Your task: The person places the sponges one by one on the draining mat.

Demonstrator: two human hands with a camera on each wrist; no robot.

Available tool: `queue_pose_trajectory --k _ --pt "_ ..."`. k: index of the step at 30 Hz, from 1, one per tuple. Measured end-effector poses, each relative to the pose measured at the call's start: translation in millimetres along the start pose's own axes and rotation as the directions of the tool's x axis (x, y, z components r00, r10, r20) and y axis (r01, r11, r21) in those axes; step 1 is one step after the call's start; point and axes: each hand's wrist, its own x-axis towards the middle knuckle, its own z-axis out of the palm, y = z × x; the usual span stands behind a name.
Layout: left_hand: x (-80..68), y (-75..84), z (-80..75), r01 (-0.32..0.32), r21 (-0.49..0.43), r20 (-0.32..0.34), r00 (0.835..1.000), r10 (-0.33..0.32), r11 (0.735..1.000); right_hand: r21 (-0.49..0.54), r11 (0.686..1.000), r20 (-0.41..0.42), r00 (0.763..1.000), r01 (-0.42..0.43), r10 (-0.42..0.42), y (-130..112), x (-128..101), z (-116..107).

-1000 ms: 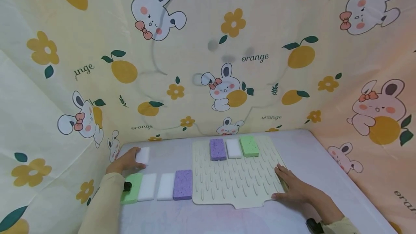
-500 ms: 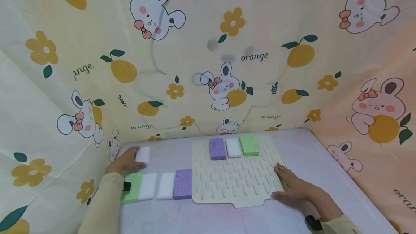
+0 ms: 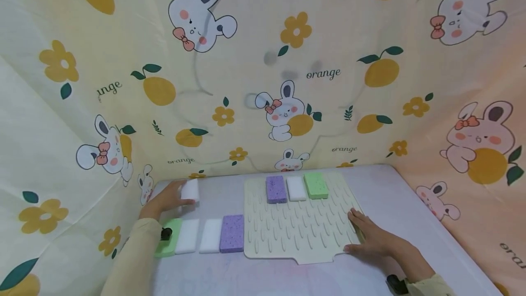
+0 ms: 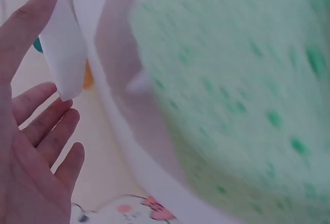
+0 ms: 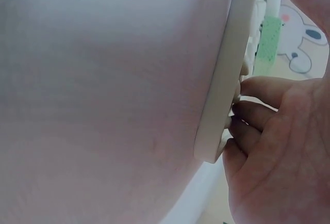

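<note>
Head view shows the left hand [image 3: 164,200] pinching a white sponge [image 3: 190,190] just off the table [image 3: 382,186], the pick-up step, while the right hand [image 3: 371,236] lies flat on the mat [image 3: 296,232]; next it needs carrying right to the mat's far row.

One head view from above, two wrist views pressed close to the table

The head camera looks forward and down over the whole lilac table [image 3: 386,191] to the printed cloth backdrop [image 3: 263,81]. The left wrist camera sits very near the blurred green sponge [image 4: 242,90], facing past the left hand [image 4: 31,146] and the white foam block [image 4: 62,53] it pinches. The right wrist camera skims the tabletop along the cream ribbed rubber mat [image 5: 227,79] edge beside the right hand [image 5: 278,152]. Head and wrist views share these.
</note>
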Motion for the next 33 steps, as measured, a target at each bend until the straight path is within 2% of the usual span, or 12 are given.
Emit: queue_pose_trajectory --k 5,10,18,26,33 --pt "3.5 20.1 2.8 -0.065 0.009 -0.027 0.998 0.065 0.998 -0.02 1.0 -0.015 1.0 0.011 -0.012 -0.5 -1.0 -0.3" --pt "4.0 38.9 5.5 -0.082 0.04 -0.034 0.996 0.083 0.996 -0.042 0.999 -0.025 0.999 0.021 -0.022 0.1 0.4 1.4" --pt "5.2 59.6 15.1 -0.136 0.069 -0.06 0.988 0.14 0.988 -0.023 0.999 -0.034 0.999 0.035 -0.035 -0.4 -2.9 0.6" --pt "8.7 77.6 33.8 -0.122 0.047 -0.042 0.991 0.124 0.991 -0.023 0.999 -0.031 0.999 0.029 -0.03 2.7 0.0 3.1" --pt "15.9 90.9 47.1 -0.146 0.058 -0.047 0.988 0.149 0.988 -0.016 1.0 -0.029 0.999 0.025 -0.026 3.8 0.5 3.2"
